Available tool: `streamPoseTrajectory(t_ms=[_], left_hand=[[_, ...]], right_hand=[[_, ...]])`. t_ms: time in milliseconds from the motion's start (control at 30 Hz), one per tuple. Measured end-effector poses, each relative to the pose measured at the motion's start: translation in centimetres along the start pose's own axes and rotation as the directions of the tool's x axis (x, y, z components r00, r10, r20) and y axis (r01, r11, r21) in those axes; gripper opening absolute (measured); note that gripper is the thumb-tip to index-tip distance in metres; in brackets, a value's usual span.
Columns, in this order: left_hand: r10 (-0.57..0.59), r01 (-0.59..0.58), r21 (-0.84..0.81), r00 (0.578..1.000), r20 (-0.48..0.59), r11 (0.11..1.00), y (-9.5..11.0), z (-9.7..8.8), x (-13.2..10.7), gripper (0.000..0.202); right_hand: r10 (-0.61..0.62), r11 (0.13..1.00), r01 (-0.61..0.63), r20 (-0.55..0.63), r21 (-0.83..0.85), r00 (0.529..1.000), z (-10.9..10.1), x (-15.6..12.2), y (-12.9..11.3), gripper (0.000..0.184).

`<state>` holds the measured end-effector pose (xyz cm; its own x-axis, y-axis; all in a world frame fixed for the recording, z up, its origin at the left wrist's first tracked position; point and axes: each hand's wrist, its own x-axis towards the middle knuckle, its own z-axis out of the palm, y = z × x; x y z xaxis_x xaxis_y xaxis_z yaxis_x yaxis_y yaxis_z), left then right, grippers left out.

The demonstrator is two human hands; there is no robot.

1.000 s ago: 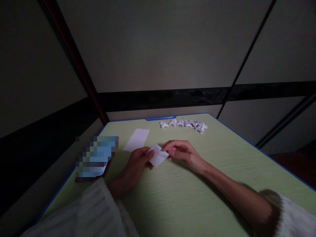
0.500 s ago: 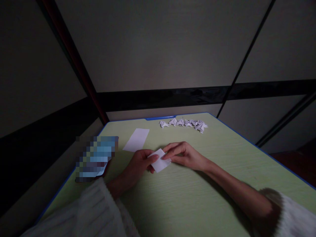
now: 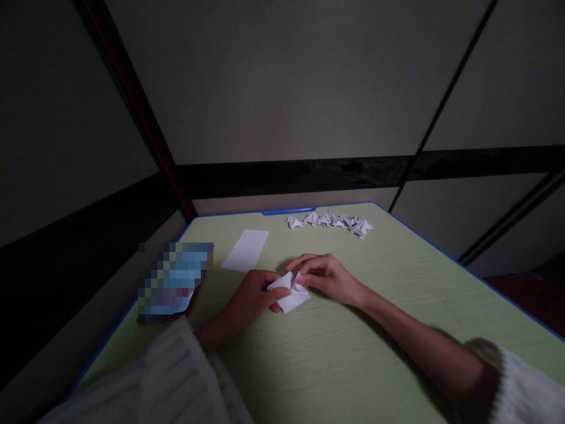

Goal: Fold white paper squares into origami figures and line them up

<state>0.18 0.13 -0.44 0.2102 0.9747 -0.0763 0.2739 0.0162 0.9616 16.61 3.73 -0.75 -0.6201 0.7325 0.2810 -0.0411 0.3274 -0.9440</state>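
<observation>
One small white folded-paper piece (image 3: 295,302) was over the pale-green, wood-grained worktop (image 3: 353,365) between the left hand (image 3: 253,294), fingers gripping its side, and the right hand (image 3: 329,277), fingers pinching a raised flap. Looking light, crisp and easily creased, it seemed best held by flat layers, though fingers hid part of it. Farther off, white folded-paper figures (image 3: 338,222) overlapped too closely to count.
</observation>
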Motion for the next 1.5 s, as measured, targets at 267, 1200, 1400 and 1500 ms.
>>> streamPoseTrajectory(t_ms=[267, 1200, 1400, 1500], left_hand=[[-0.014, 0.015, -0.143, 1.0, 0.008, 0.99, -0.6, -0.2, 0.1, 0.017], [-0.04, 0.033, -0.046, 0.984, -0.171, 0.998, -0.3, 0.0, 0.0, 0.015], [-0.019, 0.013, -0.034, 0.981, -0.195, 0.999, -0.2, 0.0, 0.1, 0.016], [-0.018, 0.012, -0.032, 0.98, -0.2, 0.999, -0.4, -0.1, 0.2, 0.013]], right_hand=[[0.004, 0.994, 0.003, 0.071, -0.105, 0.997, 0.3, -0.1, -0.7, 0.004], [0.029, 0.998, -0.027, -0.041, 0.048, 0.999, 0.6, 0.3, 0.4, 0.004], [0.1, 0.988, -0.093, -0.052, 0.125, 0.994, 0.5, 0.5, 0.3, 0.009], [0.168, 0.981, -0.152, -0.139, 0.121, 0.976, 1.0, 0.5, 0.1, 0.015]])
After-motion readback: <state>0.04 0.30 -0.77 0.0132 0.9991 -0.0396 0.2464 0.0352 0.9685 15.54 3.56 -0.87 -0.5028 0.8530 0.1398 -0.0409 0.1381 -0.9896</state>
